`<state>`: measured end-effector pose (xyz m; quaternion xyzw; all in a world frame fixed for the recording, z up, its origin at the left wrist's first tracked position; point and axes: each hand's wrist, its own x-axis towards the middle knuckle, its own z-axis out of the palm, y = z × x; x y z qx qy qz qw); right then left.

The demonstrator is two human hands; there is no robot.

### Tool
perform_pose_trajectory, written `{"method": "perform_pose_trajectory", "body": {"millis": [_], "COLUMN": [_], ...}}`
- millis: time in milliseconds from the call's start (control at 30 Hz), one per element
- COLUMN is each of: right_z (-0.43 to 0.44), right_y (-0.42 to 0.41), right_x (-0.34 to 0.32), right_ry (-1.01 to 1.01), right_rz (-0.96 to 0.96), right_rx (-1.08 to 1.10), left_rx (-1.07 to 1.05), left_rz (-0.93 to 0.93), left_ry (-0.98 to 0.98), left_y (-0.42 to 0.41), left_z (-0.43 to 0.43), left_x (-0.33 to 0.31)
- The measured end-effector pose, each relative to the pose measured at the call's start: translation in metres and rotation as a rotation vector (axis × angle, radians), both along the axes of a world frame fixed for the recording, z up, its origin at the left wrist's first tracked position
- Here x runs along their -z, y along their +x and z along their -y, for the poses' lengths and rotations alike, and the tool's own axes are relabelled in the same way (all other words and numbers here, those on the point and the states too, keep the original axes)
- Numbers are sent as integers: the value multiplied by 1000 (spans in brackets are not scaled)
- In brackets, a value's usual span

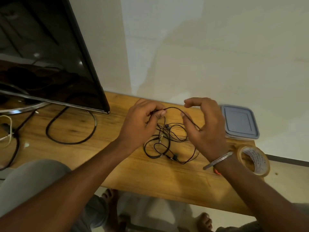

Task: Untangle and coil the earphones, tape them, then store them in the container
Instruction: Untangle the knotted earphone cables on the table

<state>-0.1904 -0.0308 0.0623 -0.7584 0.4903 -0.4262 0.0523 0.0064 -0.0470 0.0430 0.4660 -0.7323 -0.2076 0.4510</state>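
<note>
Black earphones point(168, 144) lie in a tangled heap on the wooden table point(150, 174), between my two hands. My left hand point(142, 123) pinches one stretch of the cord between thumb and fingers. From there the cord arcs over to my right hand point(205, 128), where it runs along the thumb while the fingers curl loosely above it. A clear container with a blue-grey lid point(240, 122) sits shut at the table's far right corner. A roll of brown tape point(254, 160) stands near the right edge, beside my right wrist.
A large dark screen point(50, 56) on a chrome stand point(93, 118) fills the left side. Thick black cables point(15, 148) and a white cord point(8, 131) trail on the table at the far left. A pale wall runs behind the table. Bare feet show below the front edge.
</note>
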Motion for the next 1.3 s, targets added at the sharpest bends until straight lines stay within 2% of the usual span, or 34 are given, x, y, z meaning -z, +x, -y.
{"method": "perform_pose_trajectory", "body": {"millis": [67, 167, 333, 433, 500, 567, 667, 700, 833, 1033, 1100, 1233, 1300], "right_z": [-3, -5, -5, -5, -5, -7, -13, -13, -10, -10, -8, -4, -5], "right_y": [2, 5, 3, 3, 5, 9, 13, 14, 9, 9, 5, 0, 4], "right_x": [7, 15, 8, 6, 7, 8, 15, 19, 19, 25, 24, 17, 19], "right_ry": [78, 7, -128, -63, -13, 14, 5, 9, 35, 13, -12, 45, 120], "right_rz": [-113, -123, 37, 263, 307, 217, -99, -149, -58, -148, -97, 243, 224], "right_rx": [-49, -49, 107, 213, 216, 188, 125, 114, 123, 69, 90, 195, 210], "left_rx": [48, 123, 68, 16, -2, 6, 67, 90, 119, 152, 140, 24, 2], "left_rz": [52, 111, 104, 49, 38, 36, 62, 79, 120, 125, 138, 47, 17], "left_ry": [-24, -33, 4, 58, 58, 43, -2, -20, -62, -64, -55, 1, 15], "left_y": [-3, -7, -3, 2, 3, 2, -1, -2, -3, -2, -3, 3, 5], "left_z": [-3, -6, -2, 1, 2, 1, -2, -3, -2, -3, -3, 2, 4], "left_x": [0, 2, 5, 5, 4, 3, 0, -1, 1, 3, 3, 3, 2]}}
